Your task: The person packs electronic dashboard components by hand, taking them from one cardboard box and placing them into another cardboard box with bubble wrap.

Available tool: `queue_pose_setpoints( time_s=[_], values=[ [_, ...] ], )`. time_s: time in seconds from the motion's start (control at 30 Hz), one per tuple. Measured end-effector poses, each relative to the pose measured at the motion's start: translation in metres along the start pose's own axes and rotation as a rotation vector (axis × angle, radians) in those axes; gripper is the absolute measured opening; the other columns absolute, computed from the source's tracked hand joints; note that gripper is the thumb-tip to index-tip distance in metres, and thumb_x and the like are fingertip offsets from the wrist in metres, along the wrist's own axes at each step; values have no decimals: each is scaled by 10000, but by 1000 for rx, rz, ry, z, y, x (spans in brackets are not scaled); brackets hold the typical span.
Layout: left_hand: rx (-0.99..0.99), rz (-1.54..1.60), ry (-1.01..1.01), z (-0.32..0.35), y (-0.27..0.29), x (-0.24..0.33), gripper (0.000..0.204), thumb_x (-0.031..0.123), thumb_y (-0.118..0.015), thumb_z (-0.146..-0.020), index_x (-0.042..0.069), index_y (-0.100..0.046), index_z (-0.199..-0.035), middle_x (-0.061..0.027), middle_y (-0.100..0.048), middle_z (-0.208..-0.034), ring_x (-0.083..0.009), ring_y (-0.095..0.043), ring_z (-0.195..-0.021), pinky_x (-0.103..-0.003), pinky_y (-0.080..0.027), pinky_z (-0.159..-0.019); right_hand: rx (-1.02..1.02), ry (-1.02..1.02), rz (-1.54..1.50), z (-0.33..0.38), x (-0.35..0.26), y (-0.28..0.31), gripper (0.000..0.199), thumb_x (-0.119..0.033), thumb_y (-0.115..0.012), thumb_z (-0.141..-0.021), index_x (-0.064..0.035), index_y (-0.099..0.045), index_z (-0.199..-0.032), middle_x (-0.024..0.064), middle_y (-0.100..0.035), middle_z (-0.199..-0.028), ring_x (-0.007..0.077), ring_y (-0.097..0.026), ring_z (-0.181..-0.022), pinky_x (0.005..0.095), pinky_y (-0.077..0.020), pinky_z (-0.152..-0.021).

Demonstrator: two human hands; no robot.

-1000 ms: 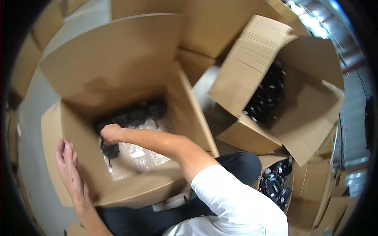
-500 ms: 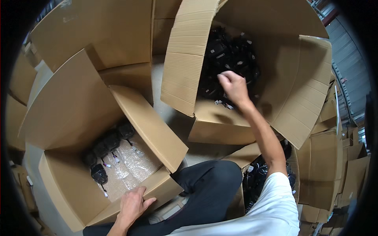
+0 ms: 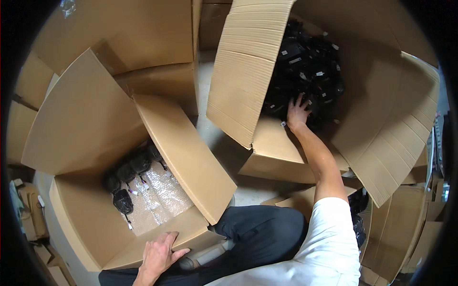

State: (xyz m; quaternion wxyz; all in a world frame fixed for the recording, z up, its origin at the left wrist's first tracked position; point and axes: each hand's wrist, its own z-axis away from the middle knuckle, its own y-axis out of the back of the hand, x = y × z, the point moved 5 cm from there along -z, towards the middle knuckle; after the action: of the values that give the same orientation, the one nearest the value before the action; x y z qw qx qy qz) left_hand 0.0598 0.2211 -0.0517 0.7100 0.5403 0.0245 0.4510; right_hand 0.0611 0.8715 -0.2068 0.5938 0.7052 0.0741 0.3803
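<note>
My right hand (image 3: 298, 114) is down in the upright carton at the far right, fingers spread against a heap of black parts with white connectors (image 3: 305, 66). Nothing shows in its grasp. My left hand (image 3: 161, 253) lies with fingers stretched over the near wall of the left carton (image 3: 186, 233), thumb apart. Inside that carton, several black bundles, apparently wrapped in dark plastic (image 3: 123, 202), sit in a row along the far and left sides. Short cables with white plugs trail from them over a sheet of bubble wrap (image 3: 160, 195).
A third carton (image 3: 305, 198) holding black wrapped parts (image 3: 358, 224) stands beside my right arm, partly hidden by it. Raised flaps (image 3: 248, 62) edge the far carton. Bigger cartons (image 3: 143, 33) stand behind, and more cardboard (image 3: 400, 229) is stacked at the right.
My right hand has gone from raised with curled fingers to lower in the far carton with fingers spread on the parts. My left hand stays on the carton wall; the view has shifted slightly.
</note>
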Motion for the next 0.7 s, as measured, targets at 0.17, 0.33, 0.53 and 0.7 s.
queue_pose_setpoints(
  time_s=[0.17, 0.33, 0.53, 0.7],
  values=[
    [2, -18, 5, 4, 1, -4, 609, 515, -810, -797, 64, -671, -1183, -156, -728, -1074, -355, -728, -913, -473, -579, -738, 40, 176, 143, 5, -10, -8, 611, -194, -541, -995, -188, -380, -1585, 194, -169, -1697, 560, -301, -1455, 679, -521, -949],
    [6, -10, -18, 0, 0, -5, 634, 494, -833, -771, 40, -667, -1182, -151, -727, -1052, -343, -727, -900, -444, -585, -758, 1, 150, 278, -9, -12, -22, 533, -218, -551, -989, -152, -474, -1512, 231, -319, -1615, 547, -327, -1441, 662, -572, -857],
    [0, 7, 35, -2, 6, 1, 617, 451, -856, -753, 31, -663, -1162, -161, -720, -1019, -354, -717, -869, -429, -583, -773, 16, 163, 360, -20, -21, -20, 468, -229, -565, -980, -143, -539, -1439, 250, -394, -1538, 493, -359, -1431, 675, -589, -788],
    [64, 5, -52, -4, 5, -2, 625, 447, -857, -754, 27, -655, -1172, -164, -718, -1037, -354, -715, -881, -422, -582, -782, -87, 166, 276, -27, -4, -29, 515, -230, -620, -959, -114, -527, -1452, 223, -393, -1536, 422, -416, -1394, 625, -596, -781]
  ],
)
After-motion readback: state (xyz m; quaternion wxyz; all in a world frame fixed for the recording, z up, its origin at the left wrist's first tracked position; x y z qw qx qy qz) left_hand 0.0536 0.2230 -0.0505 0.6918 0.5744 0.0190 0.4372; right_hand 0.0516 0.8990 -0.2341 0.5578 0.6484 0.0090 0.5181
